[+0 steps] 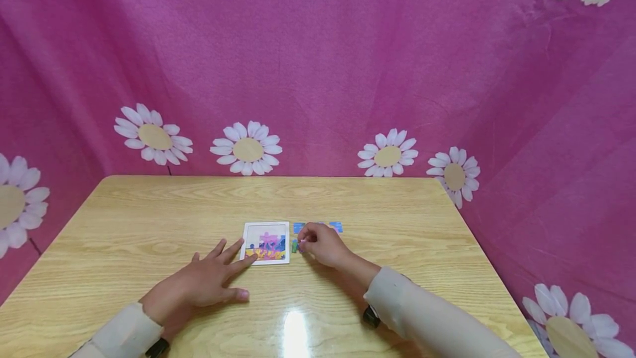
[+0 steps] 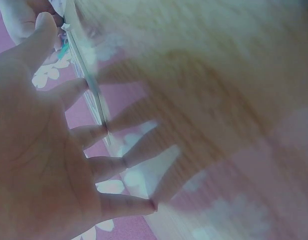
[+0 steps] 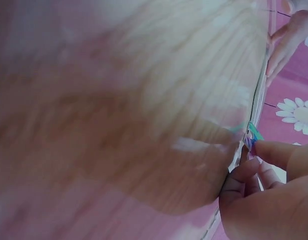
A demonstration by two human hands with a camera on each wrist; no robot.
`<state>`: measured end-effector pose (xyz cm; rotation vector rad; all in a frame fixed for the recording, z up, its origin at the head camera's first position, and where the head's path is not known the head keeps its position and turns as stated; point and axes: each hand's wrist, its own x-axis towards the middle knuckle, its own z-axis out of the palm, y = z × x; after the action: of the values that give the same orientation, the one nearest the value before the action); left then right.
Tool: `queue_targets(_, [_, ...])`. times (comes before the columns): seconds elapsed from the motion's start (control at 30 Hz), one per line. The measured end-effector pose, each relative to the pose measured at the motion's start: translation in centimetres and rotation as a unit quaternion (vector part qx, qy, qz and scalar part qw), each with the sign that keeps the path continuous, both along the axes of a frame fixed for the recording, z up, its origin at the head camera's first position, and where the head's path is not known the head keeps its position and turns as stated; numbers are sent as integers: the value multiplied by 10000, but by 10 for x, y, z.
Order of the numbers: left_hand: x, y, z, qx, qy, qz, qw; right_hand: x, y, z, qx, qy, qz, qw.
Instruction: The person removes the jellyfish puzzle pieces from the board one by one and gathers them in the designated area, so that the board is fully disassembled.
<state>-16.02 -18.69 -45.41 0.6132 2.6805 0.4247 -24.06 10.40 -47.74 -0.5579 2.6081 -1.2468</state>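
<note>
A small white-rimmed puzzle tray [image 1: 265, 224] lies on the wooden table, its lower part and middle filled with a pink, yellow and blue picture; pale backing shows at the top and left. My left hand [image 1: 211, 278] has its fingers spread, with fingertips touching the tray's left side and lower left corner. Just right of the tray, my right hand [image 1: 325, 245] pinches a small colourful puzzle piece [image 3: 252, 137] between thumb and fingers, low over the table. Blue loose pieces [image 1: 337, 227] lie behind that hand, partly hidden by it. A green piece [image 1: 295, 246] shows beside its fingertips.
The wood-grain table [image 1: 164, 209] is glossy and reflects light near its front. A pink cloth backdrop [image 1: 318, 70] with white daisies stands behind and at both sides. Dark bands sit at both wrists, below the light sleeves [image 1: 422, 303].
</note>
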Motion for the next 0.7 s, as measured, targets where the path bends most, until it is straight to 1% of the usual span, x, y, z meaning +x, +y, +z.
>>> queue_targets(0.23, [0,1,0,-34,2,5,10000,-1,0,-1,216,250,85,9994])
queue_targets(0.47, [-2,0,-2,-49,-47,3,10000,-2,-1,-5,333,479,-31,9983])
queue_targets(0.7, [-1,0,-2,-29,-29,7,10000,-2,0,-5,490,708,-47,9963])
